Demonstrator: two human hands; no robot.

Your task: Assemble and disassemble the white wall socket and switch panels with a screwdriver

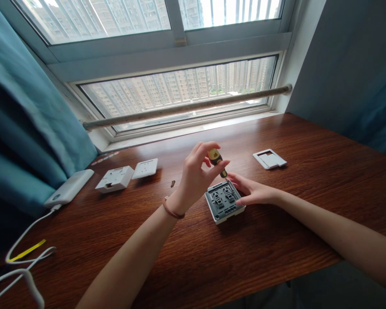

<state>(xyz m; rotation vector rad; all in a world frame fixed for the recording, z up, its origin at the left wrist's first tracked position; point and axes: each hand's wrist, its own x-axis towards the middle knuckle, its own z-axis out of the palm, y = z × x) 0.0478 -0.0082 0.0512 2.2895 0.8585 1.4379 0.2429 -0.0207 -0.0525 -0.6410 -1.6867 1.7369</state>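
Observation:
My left hand [197, 167] grips a short screwdriver [216, 159] with a yellow and black handle, its fingers closed round the grip. The screwdriver tilts down, its tip at the far side of a wall switch [223, 199] with a dark grey inner plate and a white base. Against the switch's right side rests my right hand [249, 189], thumb on the near right edge and fingers at the far corner, steadying it on the table. Two small screws [173, 183] lie to the left of my left wrist.
A white switch cover [270, 159] lies at the right. Leftward are a white socket faceplate [144, 168], a white box [115, 179] and a white power bank [69, 188] with a cable [35, 223]. A yellow strip [28, 250] lies by the cable. The window and its rail [186, 109] are behind the table.

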